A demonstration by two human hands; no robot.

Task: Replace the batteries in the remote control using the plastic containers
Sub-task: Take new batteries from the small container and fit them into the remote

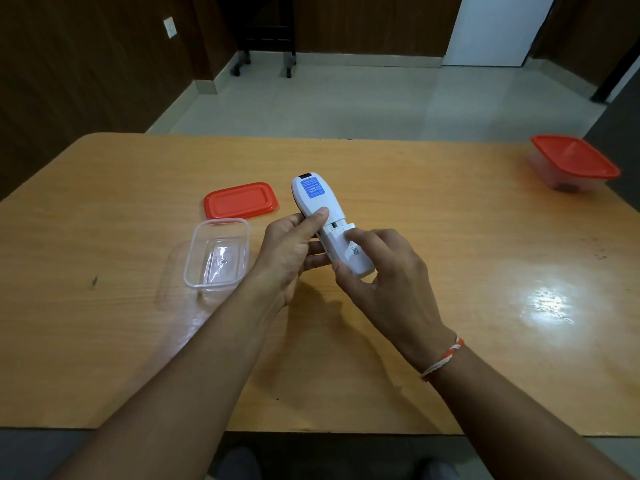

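A white remote control (320, 202) with a blue label is held back-side up above the middle of the wooden table (433, 237). My left hand (289, 251) grips its left side, thumb on the back. My right hand (388, 271) holds the lower end, its index finger pressing on the battery cover (349, 252), which sits slightly slid out of line. An open clear plastic container (218, 254) stands left of my hands, with its red lid (240, 200) lying flat behind it. No batteries are visible.
A second clear container with a red lid on it (573, 162) stands at the table's far right corner, something dark inside. Beyond the table is a pale tiled floor with a wheeled stand (265, 62).
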